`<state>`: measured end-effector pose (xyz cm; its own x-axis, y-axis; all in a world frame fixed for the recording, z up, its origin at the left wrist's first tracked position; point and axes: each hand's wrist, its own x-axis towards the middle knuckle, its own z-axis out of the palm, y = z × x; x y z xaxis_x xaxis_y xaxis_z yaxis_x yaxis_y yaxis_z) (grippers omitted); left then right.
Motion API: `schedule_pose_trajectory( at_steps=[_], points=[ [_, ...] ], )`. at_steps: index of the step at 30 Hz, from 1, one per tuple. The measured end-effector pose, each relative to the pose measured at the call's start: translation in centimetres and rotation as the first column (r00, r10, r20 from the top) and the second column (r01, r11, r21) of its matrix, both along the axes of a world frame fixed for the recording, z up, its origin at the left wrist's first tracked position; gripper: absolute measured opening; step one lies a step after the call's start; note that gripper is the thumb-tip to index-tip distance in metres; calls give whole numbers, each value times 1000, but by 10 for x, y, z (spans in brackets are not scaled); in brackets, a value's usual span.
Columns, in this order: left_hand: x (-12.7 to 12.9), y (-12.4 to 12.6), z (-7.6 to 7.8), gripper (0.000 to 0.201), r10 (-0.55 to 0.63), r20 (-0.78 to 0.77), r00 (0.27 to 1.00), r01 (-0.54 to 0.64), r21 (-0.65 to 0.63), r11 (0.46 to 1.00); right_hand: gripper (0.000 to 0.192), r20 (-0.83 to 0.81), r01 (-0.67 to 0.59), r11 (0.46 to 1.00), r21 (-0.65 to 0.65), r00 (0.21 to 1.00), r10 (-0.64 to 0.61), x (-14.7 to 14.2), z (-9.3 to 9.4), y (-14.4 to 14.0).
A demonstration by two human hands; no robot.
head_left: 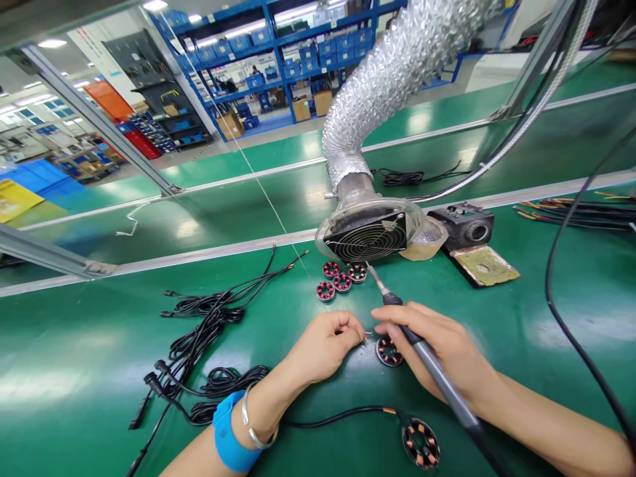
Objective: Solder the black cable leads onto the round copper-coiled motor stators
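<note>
My right hand (437, 344) is closed around a soldering iron (422, 348), whose tip points up and away, close to several small motor stators (342, 283) with red or copper windings. Pinched fingers of my left hand (330, 341) hold what looks like a thin wire (368, 334); its fine ends show at the fingertips, the rest is hidden. Between the hands a copper-wound stator (388, 352) lies on the bench, partly covered by my right fingers. Nearer to me, another stator (421, 442) is joined to a black cable (342, 417) that runs under my left wrist.
Bundled black cables (209, 324) lie on the green bench (89, 351) at left. A fume extractor fan (368, 238) with a foil duct (387, 86) stands ahead. Right of it is a soldering iron stand (470, 225) with a sponge (479, 268). Loose wires (576, 213) lie far right.
</note>
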<state>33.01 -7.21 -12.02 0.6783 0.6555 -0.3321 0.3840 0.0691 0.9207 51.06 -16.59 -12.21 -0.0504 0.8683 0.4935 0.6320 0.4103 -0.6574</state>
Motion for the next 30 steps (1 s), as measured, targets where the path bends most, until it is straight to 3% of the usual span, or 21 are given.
schedule_pose_trajectory(
  at_steps=[3,6,10,14,30],
  points=[
    [1,1,0,18,-5,-8,1000,5,-13,1000,39,-12,29,1000,-10,1000,-29,10,14,-9],
    [0,1,0,18,-11,-25,1000,10,-18,1000,30,-74,78,997,-26,994,-80,20,21,-16],
    [0,2,0,18,-17,-46,999,16,-16,1000,16,-234,158,984,-85,956,-174,27,13,-17],
    [1,2,0,18,-24,-32,999,24,-15,1000,14,-332,155,976,-154,922,-198,27,5,-15],
    [1,2,0,21,-25,-50,998,23,-25,999,15,-218,126,985,-121,964,-150,23,13,-15]
  ],
)
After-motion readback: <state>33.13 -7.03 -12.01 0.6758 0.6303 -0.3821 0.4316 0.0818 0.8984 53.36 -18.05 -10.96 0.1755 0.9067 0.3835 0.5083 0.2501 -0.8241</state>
